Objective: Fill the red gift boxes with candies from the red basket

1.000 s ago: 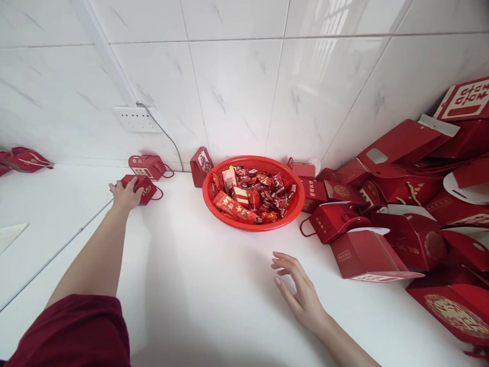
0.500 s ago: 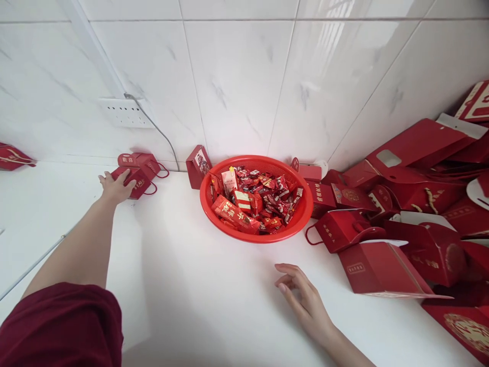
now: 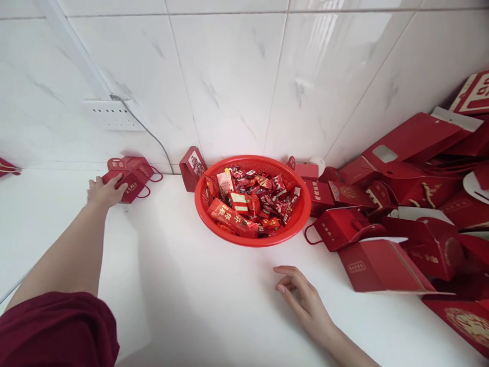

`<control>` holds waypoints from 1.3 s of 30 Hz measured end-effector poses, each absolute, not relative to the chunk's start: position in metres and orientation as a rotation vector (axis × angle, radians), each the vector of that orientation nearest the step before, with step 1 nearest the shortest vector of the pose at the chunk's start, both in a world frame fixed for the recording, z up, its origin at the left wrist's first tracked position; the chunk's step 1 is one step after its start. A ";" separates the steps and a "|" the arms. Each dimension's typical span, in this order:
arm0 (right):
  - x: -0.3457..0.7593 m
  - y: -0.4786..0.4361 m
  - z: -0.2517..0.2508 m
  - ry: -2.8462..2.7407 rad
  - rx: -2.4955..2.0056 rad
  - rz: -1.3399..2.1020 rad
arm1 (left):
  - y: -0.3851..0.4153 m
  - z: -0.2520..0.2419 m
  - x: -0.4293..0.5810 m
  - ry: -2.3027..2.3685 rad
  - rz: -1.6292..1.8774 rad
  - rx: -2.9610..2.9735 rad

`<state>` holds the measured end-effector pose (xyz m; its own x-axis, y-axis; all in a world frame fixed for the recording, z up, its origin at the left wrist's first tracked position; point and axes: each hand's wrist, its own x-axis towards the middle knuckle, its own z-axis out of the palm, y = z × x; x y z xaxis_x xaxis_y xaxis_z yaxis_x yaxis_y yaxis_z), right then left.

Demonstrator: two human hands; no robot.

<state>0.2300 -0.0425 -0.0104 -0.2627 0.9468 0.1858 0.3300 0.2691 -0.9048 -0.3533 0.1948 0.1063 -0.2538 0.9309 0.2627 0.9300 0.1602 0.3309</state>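
At the far left of the counter, my left hand (image 3: 104,195) is around the left end of a small red gift box (image 3: 129,187) with a cord handle, fingers spread across its top and side. A second red gift box (image 3: 143,167) stands right behind it, against the wall. My right hand (image 3: 300,295) hovers over the white counter (image 3: 214,300), fingers loosely curled and apart, holding nothing. In front of it stands a red plastic basket (image 3: 252,240), full of wrapped sweets (image 3: 263,199).
One upright red box (image 3: 192,168) stands just left of the basket. To the right, a large pile of red gift boxes (image 3: 385,265) leans toward the wall. A socket strip (image 3: 112,116) with a grey cable (image 3: 153,135) is on the tiled wall.
The view has shifted slightly, so things at the left appear farther left. My left hand has slid a little left against the box. My right hand has hardly moved.
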 end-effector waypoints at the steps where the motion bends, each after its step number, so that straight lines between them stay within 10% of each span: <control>1: 0.229 -0.042 -0.010 -1.754 -1.167 0.989 | 0.193 0.110 -0.352 2.417 0.663 1.894; 10: 0.247 -0.042 0.030 -1.885 -1.051 0.595 | 0.169 0.133 -0.271 2.478 0.846 2.239; 20: 0.376 -0.062 0.086 -1.974 -1.379 -0.416 | 0.063 0.069 -0.106 1.421 1.395 3.159; 25: 0.479 -0.102 0.109 -1.470 -1.889 -0.784 | 0.018 0.025 -0.052 0.829 0.828 3.074; 31: 0.544 -0.171 0.088 -0.702 -2.666 -0.263 | 0.018 0.017 -0.026 1.026 0.202 2.716; 39: 0.530 -0.180 0.070 -0.499 -2.506 -0.127 | 0.018 0.019 -0.029 1.068 0.192 2.628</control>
